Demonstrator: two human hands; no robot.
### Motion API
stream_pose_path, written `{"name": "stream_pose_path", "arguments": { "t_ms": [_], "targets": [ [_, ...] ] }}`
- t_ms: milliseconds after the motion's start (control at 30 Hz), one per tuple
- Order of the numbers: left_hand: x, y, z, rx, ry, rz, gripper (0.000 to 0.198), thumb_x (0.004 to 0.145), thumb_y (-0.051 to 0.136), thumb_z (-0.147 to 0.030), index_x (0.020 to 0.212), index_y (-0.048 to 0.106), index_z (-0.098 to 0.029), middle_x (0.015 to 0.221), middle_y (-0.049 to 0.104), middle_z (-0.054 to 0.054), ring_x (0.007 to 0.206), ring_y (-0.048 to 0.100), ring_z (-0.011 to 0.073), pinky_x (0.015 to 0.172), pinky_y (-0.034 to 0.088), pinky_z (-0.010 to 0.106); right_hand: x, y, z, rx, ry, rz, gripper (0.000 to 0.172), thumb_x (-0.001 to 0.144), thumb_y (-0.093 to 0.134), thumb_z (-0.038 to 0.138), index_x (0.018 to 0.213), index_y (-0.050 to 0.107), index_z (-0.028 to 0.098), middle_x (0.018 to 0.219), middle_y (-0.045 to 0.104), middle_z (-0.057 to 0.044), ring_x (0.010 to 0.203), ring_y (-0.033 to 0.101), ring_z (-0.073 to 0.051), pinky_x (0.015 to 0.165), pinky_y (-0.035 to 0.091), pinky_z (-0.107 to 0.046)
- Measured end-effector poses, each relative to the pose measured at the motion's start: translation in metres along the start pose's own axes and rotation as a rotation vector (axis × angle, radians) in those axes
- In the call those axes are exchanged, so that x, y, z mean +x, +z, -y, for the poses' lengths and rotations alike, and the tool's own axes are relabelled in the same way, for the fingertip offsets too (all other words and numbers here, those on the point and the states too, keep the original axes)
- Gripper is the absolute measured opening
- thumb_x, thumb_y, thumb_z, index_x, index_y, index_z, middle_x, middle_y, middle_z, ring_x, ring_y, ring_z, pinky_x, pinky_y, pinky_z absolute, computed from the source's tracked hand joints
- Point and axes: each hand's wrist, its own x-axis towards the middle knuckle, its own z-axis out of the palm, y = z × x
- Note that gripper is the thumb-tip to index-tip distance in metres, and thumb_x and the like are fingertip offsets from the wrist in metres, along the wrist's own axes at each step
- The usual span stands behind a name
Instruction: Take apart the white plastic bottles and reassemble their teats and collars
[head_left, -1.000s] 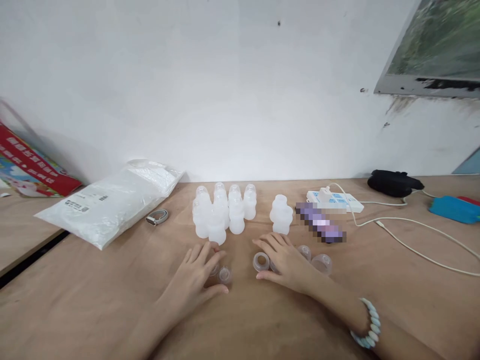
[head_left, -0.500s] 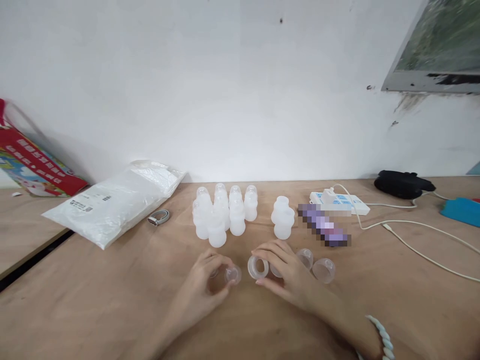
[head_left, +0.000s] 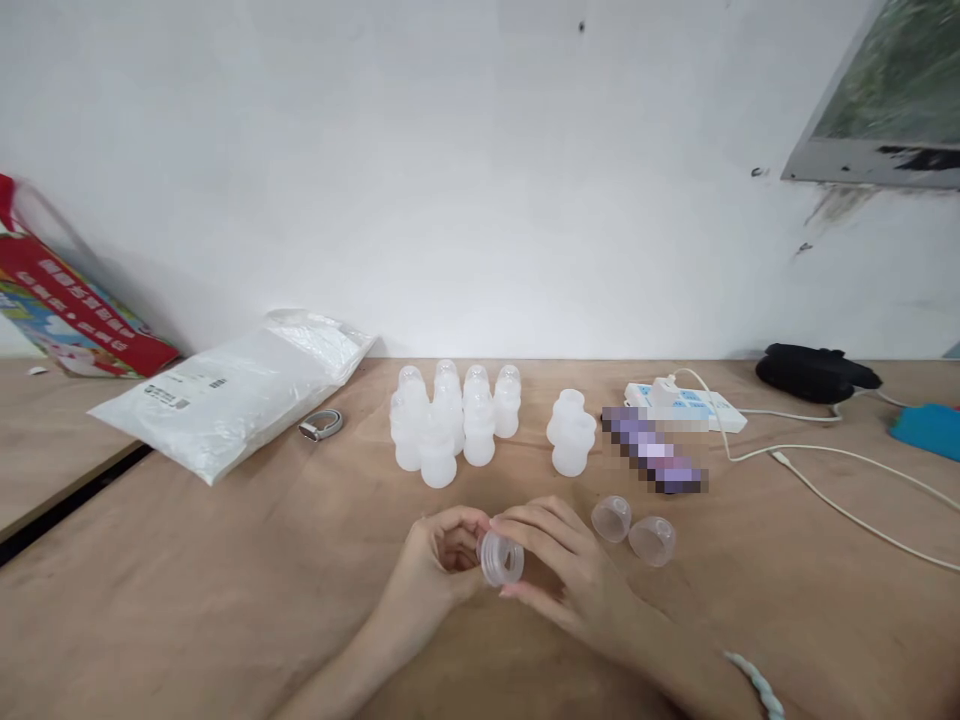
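In front of me both hands meet at a translucent screw ring point(head_left: 501, 558) like a baby bottle's collar, its opening turned toward the right. My right hand point(head_left: 566, 560) is closed on the ring, fingertips on top and thumb below. From the left side my left hand point(head_left: 442, 560) pinches a clear bottle nipple against the ring; the fingers hide most of it. Two clear dome caps point(head_left: 611, 519) lie on the table just beyond my right hand. Farther back several small white bottles point(head_left: 438, 460) with clear domed tops stand grouped, and uncapped white bottles point(head_left: 574, 445) stand to their right.
A white plastic mailing bag point(head_left: 232, 395) and a grey watch-like band point(head_left: 321, 425) lie left. At right are a blurred purple object point(head_left: 652, 450), a power strip point(head_left: 720, 408) with cables, a black case point(head_left: 814, 372) and a blue item point(head_left: 926, 430). A red printed box point(head_left: 75, 310) stands far left.
My hands have come together. The nipple in my left hand and the ring in my right, apart before, now touch. The view has shifted slightly.
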Motion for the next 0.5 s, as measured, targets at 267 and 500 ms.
{"name": "stream_pose_path", "arguments": {
  "t_ms": [267,500],
  "targets": [
    [0.0,-0.003,0.004,-0.142,0.011,0.109,0.031,0.074,0.077,-0.032,0.1,0.069,-0.016,0.086,0.074,0.006,0.076,0.067,0.0185,0.064,0.053,0.027,-0.005,0.008,-0.008,-0.077,0.024,-0.03,0.033,0.094,0.057,0.019,0.126,0.056,0.016,0.112,0.067,-0.013,0.097,0.06,-0.025,0.08,0.055,-0.042],
    [-0.001,0.001,0.015,-0.18,0.021,0.019,0.048,0.073,0.081,-0.038,0.11,0.057,-0.019,0.076,0.072,0.001,0.07,0.063,0.0146,0.06,0.048,0.023,0.0,-0.001,-0.002,-0.065,0.081,-0.047,0.037,0.093,0.06,0.041,0.119,0.053,0.015,0.101,0.068,-0.011,0.088,0.061,-0.025,0.072,0.054,-0.039]
  ]
}}
